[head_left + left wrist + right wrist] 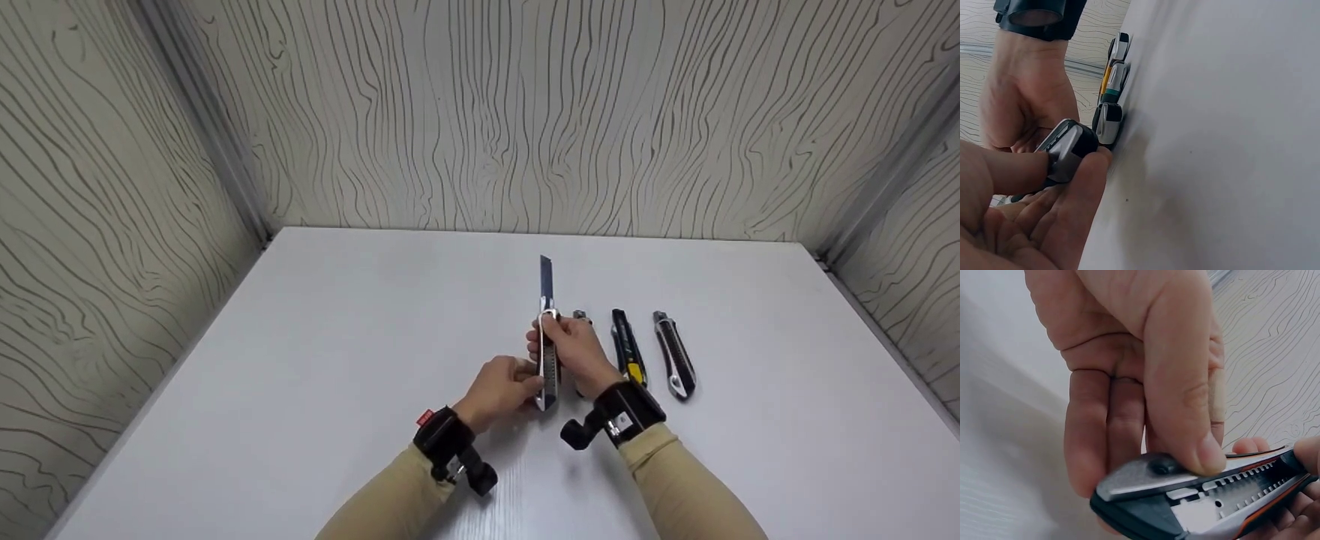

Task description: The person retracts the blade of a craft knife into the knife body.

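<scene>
A silver and black utility knife (550, 367) points away from me in the head view, its long blade (546, 279) extended. My right hand (581, 349) grips its upper body, with the thumb on the slider near the blade end. My left hand (499, 388) pinches the tail end between thumb and fingers. In the left wrist view the left thumb (1019, 171) lies against the silver and black end cap (1069, 152). The right wrist view shows the knife's toothed slide channel (1249, 486), with the right thumb (1307, 454) at its far end.
Right of my hands lie a black utility knife with a yellow part (628, 349) and a silver and black one (675, 356). Another knife (581, 316) is mostly hidden behind my right hand. The white table (337, 300) meets wood-patterned walls (480, 112) at the back and sides.
</scene>
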